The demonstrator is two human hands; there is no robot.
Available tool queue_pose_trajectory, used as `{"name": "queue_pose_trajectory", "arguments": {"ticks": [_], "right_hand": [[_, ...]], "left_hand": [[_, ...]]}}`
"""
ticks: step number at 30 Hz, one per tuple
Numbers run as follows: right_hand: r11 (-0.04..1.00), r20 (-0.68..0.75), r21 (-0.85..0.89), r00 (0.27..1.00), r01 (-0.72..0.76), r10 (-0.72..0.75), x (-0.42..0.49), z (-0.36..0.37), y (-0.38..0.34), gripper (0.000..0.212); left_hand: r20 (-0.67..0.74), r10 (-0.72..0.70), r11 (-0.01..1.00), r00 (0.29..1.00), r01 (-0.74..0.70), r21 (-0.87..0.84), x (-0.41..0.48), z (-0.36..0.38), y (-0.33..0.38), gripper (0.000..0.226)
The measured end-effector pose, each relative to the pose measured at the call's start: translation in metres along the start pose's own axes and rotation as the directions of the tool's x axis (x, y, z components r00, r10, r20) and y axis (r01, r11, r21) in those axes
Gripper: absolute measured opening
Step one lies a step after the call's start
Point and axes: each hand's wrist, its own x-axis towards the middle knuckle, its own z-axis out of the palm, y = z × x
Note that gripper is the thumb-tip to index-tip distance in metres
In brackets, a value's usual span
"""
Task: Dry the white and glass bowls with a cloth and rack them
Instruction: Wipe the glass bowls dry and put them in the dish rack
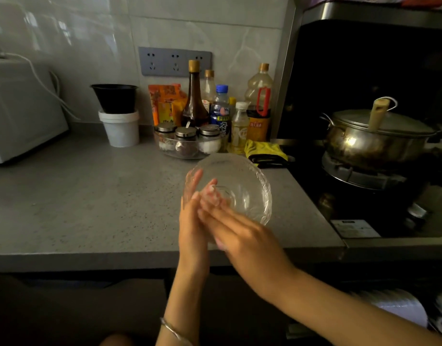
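1. Grip on the glass bowl [245, 186] is shared by both hands, and the bowl is held tilted in the air above the front part of the grey countertop [90, 208].
2. The left hand [192, 228] is laid against the bowl's left side. Its fingers [196, 177] are kept straight and are seen through the glass.
3. The right hand [245, 240] is brought across from the right, with its fingers stretched toward the bowl's lower left edge, over the left hand. It is smeared by motion, so whether its thumb is hooked on the rim cannot be told.
4. A thin bracelet [175, 330] is worn on the left wrist.
5. A crumpled yellow cloth [262, 149] is left on the counter just behind the bowl, at the edge of the stove, apart from both hands.
6. A glass dish [187, 153] holding three metal-lidded jars is set behind the bowl, with bottles [220, 108] and orange packets [165, 101] lined up against the tiled wall behind it.
7. Further left, a black bowl [115, 97] is seated in a white tub [121, 129], and a white appliance [22, 116] is placed at the far left.
8. To the right, a lidded steel pot [374, 141] is set on a burner.
9. Pale dishes [399, 308], too blurred to be identified, are seen at the lower right.
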Motion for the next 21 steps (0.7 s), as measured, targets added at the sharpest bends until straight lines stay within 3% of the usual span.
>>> {"name": "queue_pose_trajectory", "arguments": {"ticks": [2,6,9,11,13,15,18,21], "right_hand": [[0.995,0.080,-0.017,0.992,0.102,-0.100,-0.009,-0.006,0.006,0.049],[0.906,0.183,-0.281,0.944,0.316,-0.273,-0.014,-0.023,0.050,0.039],[0.871,0.132,-0.397,0.957,0.289,-0.257,-0.012,-0.021,0.055,0.033],[0.944,0.007,-0.299,0.990,0.138,-0.142,-0.006,-0.015,0.039,0.032],[0.998,-0.070,-0.064,0.998,-0.011,0.006,-0.001,-0.008,0.019,0.031],[0.999,-0.045,0.040,0.999,0.003,-0.001,0.001,-0.004,0.012,0.031],[0.965,0.120,-0.138,0.971,0.223,-0.207,-0.005,-0.010,0.036,0.038],[0.895,0.184,-0.341,0.954,0.287,-0.236,-0.007,-0.017,0.053,0.036]], "left_hand": [[0.007,-0.044,0.998,0.999,0.043,0.049,0.002,-0.010,0.006,0.051],[0.175,-0.223,0.973,0.959,0.210,0.093,0.010,-0.030,0.018,0.048],[0.245,-0.179,0.981,0.953,0.154,0.119,0.012,-0.029,0.020,0.057],[0.216,-0.093,0.994,0.972,0.080,0.068,0.008,-0.017,0.011,0.065],[0.154,-0.029,0.998,0.988,0.021,0.053,0.004,-0.003,0.001,0.063],[0.094,-0.004,0.999,0.996,0.000,0.046,0.004,0.000,-0.002,0.056],[0.120,-0.119,0.989,0.986,0.108,0.097,0.015,-0.018,0.011,0.048],[0.233,-0.238,0.963,0.943,0.199,0.180,0.025,-0.036,0.017,0.048]]}}
